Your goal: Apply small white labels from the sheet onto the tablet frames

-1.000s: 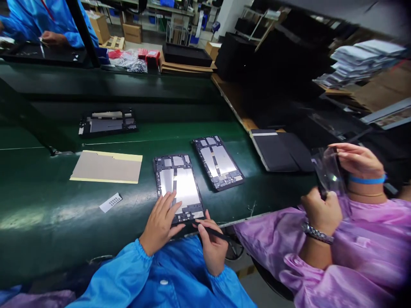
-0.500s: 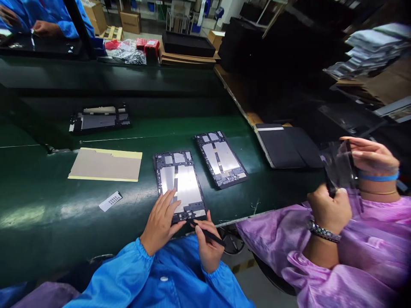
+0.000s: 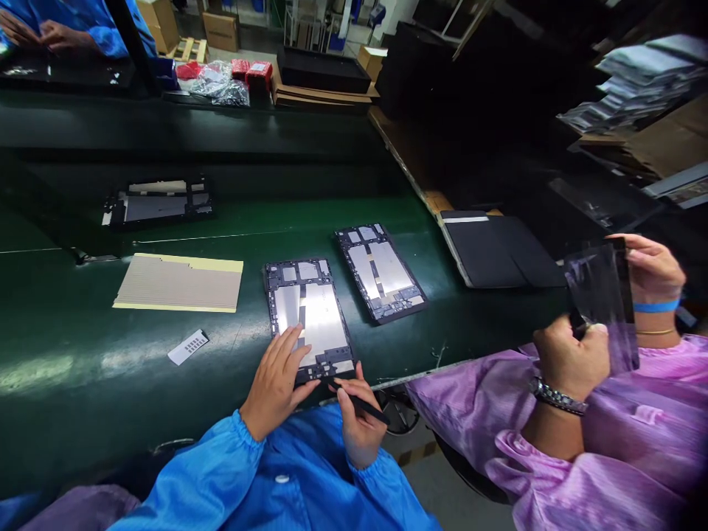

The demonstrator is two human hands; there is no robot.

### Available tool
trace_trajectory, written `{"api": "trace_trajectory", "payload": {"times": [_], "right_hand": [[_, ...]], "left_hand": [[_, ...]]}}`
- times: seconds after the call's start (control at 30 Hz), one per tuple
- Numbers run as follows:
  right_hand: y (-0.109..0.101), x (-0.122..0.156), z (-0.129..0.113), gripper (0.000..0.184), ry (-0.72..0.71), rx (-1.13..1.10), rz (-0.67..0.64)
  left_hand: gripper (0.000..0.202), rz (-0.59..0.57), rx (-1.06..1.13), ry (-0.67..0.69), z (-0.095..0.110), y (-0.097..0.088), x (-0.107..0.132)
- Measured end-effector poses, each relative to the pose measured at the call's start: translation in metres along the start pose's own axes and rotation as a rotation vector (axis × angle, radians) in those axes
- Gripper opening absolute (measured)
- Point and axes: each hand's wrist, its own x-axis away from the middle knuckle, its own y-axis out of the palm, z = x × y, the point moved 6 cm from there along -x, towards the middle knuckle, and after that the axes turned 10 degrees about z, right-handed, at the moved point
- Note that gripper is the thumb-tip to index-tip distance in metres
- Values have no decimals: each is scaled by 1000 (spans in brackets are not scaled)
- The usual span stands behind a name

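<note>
The centre tablet (image 3: 322, 313) runs lengthwise up-frame; our right fingers (image 3: 346, 405) pinch a black tool (image 3: 366, 411) at its bottom end, left fingers (image 3: 282, 349) spread atop.

My left hand (image 3: 277, 375) rests on the near tablet (image 3: 324, 317), while my right hand (image 3: 361, 431) holds a black tool (image 3: 369, 411) at that tablet's near edge; right of the near tablet lies a second tablet (image 3: 387, 269), left of it a beige sheet (image 3: 178, 286) and white card (image 3: 188, 346)

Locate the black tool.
Head view, lower middle: the black tool is in the right hand, by the near edge of the tablet under the left hand.
</note>
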Motion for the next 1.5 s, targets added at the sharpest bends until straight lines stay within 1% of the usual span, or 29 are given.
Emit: {"api": "trace_trajectory", "payload": {"times": [0.33, 0.6, 0.63, 0.7, 0.77, 0.83, 0.93, 1.03, 1.13, 1.3, 1.43, 1.5], "right_hand": [[2, 0, -2, 5, -20, 27, -5], [2, -1, -5, 9, -47, 0, 2], [2, -1, -5, 9, -53, 6, 0], [2, -1, -5, 9, -62, 19, -11], [2, -1, -5, 11, -72, 22, -21], [2, -1, -5, 13, -74, 21, -28], [3, -1, -4, 16, -78, 22, -45], [4, 0, -4, 15, -89, 20, -60], [4, 0, -2, 14, -81, 6, -57], [0, -5, -1, 13, -21, -88, 43], [1, -6, -3, 10, -29, -82, 30], [-2, -7, -4, 9, -26, -61, 37]], "left_hand": [[49, -10, -5, -1, 1, -2, -2], [44, 3, -30, 34, 2, -3, -3], [42, 15, -29, 47, 3, -4, -3], [31, 44, -18, 99, 6, -7, -3], [17, 67, -3, 181, 11, -10, -2], [12, 84, -9, 259, 15, -12, 1], [15, 90, -64, 300, 18, -11, 5], [19, 92, -108, 303, 19, -9, 9], [18, 107, -134, 301, 21, -10, 9], [20, 108, -140, 314, 24, -12, 6], [25, 104, -144, 337, 22, -10, 7], [27, 94, -141, 333, 22, -6, 8]]}}
